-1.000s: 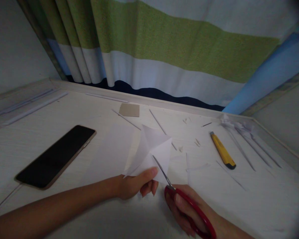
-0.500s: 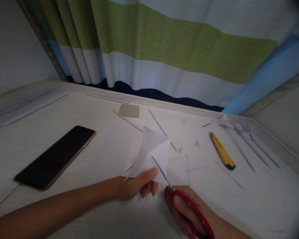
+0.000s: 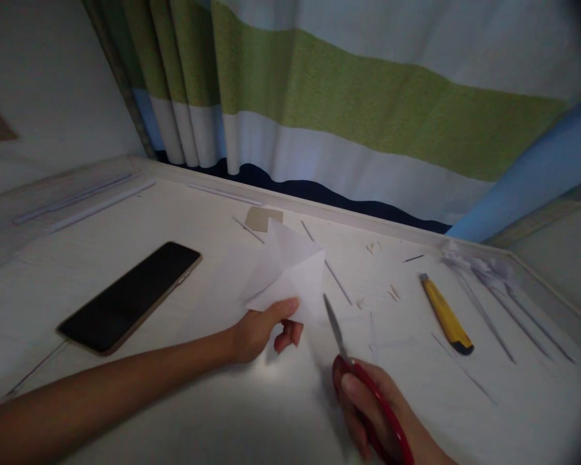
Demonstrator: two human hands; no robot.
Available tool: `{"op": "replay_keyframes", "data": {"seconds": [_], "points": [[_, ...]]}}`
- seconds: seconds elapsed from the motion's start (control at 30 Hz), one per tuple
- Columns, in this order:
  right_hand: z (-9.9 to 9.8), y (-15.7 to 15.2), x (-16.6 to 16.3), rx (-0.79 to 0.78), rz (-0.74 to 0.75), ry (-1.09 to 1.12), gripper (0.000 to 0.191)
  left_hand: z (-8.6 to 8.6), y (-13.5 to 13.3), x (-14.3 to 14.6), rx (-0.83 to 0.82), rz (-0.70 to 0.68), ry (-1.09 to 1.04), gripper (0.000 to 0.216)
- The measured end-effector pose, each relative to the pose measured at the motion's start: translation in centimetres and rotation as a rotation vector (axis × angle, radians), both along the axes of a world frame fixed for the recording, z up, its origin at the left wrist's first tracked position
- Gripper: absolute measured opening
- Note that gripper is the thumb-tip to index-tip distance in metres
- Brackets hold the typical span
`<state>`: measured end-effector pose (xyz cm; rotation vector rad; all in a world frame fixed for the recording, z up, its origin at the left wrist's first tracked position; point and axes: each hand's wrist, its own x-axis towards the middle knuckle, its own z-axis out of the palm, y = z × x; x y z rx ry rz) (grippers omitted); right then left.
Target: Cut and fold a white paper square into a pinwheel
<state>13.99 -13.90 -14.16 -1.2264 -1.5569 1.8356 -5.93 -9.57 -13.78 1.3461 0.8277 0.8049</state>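
Observation:
My left hand [image 3: 268,326] pinches the lower edge of a folded white sheet of paper [image 3: 295,271] between thumb and fingers, holding it above the table. The paper has pointed corners and creased flaps. In my right hand [image 3: 368,394] is a pair of scissors [image 3: 336,326] with red handles, my fingers wrapped round them. Their blades look closed together and point up, just right of the paper and apart from it. Beneath the paper, a pale flat sheet [image 3: 213,284] lies on the table.
A black phone [image 3: 130,297] with a cable lies at left. A yellow utility knife [image 3: 445,313] rests at right, near paper flowers [image 3: 489,268] on thin stems. Rolled paper sticks [image 3: 101,206], a grey card piece [image 3: 264,219] and small scraps lie toward the back, before a striped curtain [image 3: 358,90].
The scissors have drawn away from the paper to the right. My left hand has raised the paper slightly, and the whole view has shifted a little.

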Motion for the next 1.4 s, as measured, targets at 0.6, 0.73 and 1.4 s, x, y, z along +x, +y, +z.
{"op": "replay_keyframes", "data": {"seconds": [0.6,0.73,1.4], "points": [[0.8,1.8,0.4,0.104,-0.205,-0.008,0.028,1.0,0.1,-0.9,-0.254,-0.572,-0.032,0.028],[0.7,1.9,0.5,0.080,-0.246,-0.002,0.027,0.9,0.7,-0.9,-0.263,-0.622,0.005,0.026],[0.8,1.6,0.7,0.200,-0.513,-0.074,0.029,1.5,0.1,0.2,-0.112,-0.876,0.304,0.058]]}}
